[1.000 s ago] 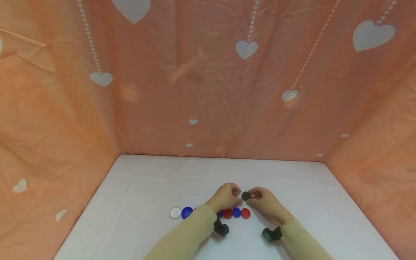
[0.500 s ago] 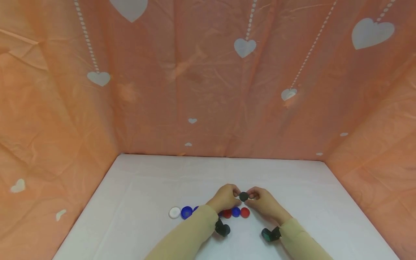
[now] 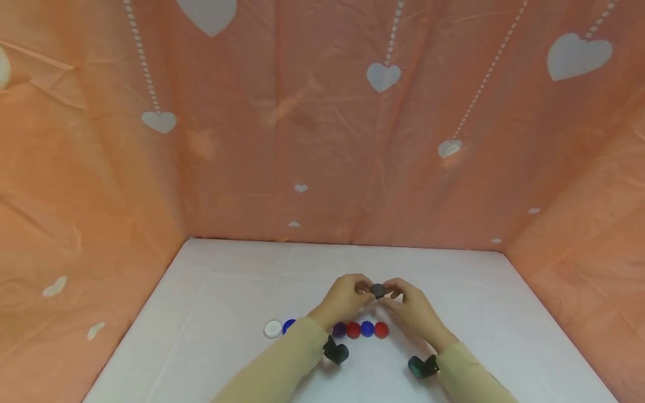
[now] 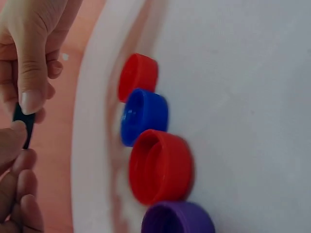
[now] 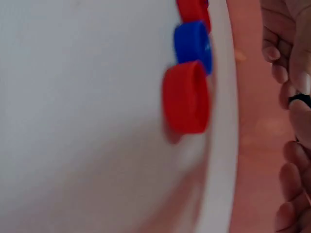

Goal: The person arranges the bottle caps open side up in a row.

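Observation:
A small round black cap [image 3: 378,291] is pinched between both hands above the table, past the row of caps. My left hand [image 3: 346,296] has thumb and fingers on its left edge. From the other side, my right hand [image 3: 413,305] pinches its right edge. Below the hands lie bottle caps in a line: a purple cap [image 4: 179,218], a red cap [image 4: 163,167], a blue cap [image 4: 146,116] and another red cap [image 5: 187,99] at the right end. Farther left are a white cap [image 3: 273,329] and a blue cap [image 3: 289,326], partly behind the left sleeve, which hides the middle of the row.
A white-covered table [image 3: 227,280] spreads under everything. An orange curtain [image 3: 322,140] with pale hearts encloses its back and sides. Dark wrist cameras, the left camera [image 3: 336,351] and the right camera [image 3: 423,366], hang close to the table.
Both hands have come together on the black cap and shifted up in the head view with it. The left hand now also holds it, and the purple cap shows more fully.

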`<state>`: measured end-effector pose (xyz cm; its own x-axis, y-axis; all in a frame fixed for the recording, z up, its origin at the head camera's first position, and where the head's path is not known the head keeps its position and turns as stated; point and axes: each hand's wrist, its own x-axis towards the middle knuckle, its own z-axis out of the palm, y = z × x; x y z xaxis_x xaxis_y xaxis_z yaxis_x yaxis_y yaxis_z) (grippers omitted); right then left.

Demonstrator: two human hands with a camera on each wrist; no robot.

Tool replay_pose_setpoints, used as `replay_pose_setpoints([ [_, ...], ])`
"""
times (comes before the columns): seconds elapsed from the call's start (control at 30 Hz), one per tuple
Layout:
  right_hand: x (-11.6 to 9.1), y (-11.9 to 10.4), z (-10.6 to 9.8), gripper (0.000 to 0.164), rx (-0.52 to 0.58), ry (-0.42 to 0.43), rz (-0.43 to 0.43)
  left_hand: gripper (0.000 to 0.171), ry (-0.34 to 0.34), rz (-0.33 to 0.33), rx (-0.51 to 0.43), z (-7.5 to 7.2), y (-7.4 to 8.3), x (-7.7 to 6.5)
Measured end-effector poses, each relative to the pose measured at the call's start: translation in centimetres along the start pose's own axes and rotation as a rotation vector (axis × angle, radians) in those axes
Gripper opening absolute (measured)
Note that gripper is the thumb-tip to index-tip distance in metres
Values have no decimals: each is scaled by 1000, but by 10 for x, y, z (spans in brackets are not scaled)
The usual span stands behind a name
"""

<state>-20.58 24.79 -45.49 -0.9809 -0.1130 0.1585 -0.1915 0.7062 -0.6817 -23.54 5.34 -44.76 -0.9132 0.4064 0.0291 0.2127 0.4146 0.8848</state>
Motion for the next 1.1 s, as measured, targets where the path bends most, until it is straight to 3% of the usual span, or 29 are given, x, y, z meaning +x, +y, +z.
replay_pose_setpoints([
  [0.13, -3, -12, -3, 30, 3, 39, -91, 11, 29, -24, -46, -7, 2, -9],
  [0.27, -5, -19, -3, 29, 14, 43, -118, 14, 53, -19, -39, -9, 1, -16],
  [0.47, -6, -21, 3, 28, 9, 35, -127, 17, 55, -28, -32, -13, -1, -22],
  [0.77, -7, -23, 5, 26, -15, 54, -140, 15, 58, -33, -21, -16, 2, -20],
  [1.1, -8, -23, 5, 23, -22, 49, -87, 23, 64, -80, -57, -13, 1, -21],
])
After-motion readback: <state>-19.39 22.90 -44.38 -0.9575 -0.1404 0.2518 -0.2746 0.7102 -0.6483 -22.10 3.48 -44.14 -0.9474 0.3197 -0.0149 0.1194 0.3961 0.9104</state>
